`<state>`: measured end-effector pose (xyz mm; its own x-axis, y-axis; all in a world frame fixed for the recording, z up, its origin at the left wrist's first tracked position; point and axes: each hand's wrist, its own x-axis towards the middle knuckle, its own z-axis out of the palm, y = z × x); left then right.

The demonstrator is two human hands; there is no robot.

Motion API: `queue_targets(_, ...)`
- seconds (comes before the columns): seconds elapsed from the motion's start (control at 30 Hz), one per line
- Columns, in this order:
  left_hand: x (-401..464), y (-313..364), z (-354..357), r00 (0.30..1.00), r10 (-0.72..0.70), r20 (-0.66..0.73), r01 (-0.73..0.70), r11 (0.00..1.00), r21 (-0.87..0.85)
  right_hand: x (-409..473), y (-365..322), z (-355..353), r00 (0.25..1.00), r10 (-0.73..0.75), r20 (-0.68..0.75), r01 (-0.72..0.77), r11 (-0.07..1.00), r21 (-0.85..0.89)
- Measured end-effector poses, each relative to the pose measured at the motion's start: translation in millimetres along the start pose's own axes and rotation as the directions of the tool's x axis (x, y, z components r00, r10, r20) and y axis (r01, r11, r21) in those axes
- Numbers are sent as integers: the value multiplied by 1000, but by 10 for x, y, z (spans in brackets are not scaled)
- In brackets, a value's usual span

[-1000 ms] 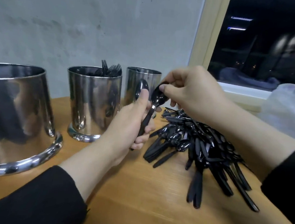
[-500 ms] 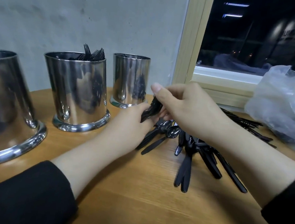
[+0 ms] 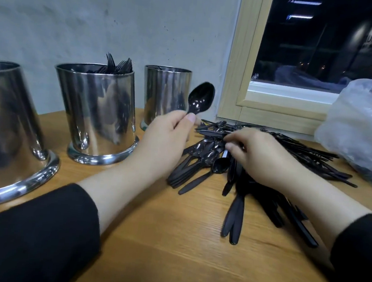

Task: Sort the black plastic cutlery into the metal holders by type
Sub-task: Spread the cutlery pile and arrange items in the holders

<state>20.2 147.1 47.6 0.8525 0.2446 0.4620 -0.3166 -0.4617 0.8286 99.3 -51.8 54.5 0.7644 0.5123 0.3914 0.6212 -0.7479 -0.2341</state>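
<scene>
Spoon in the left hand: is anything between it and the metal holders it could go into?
Nothing visible blocks it. The left hand holds the spoon bowl-up, just right of the far holder, whose open top is unobstructed. The middle holder already has forks sticking out. The right hand is down on the cutlery pile.

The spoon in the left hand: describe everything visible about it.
The spoon is glossy black, plastic by its look, with an oval bowl showing light reflections. It is held bowl up, tilted right, above the wooden table in front of the rightmost metal holder. The left hand pinches its neck just under the bowl, thumb in front; the handle is hidden in the hand. Nothing else visibly touches it.
</scene>
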Motion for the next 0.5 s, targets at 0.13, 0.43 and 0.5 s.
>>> queue_targets(0.13,80,-131,14,999,-34,33,33,999,36,10,86,98,989,-21,145,36,994,-103)
queue_targets(0.43,-14,-126,-96,997,5,73,-11,996,87,32,116,142,985,-37,170,55,993,-105)
queue_targets(0.5,-2,-122,-119,998,-20,65,13,995,101,13,98,80,989,-81,126,88,995,-47)
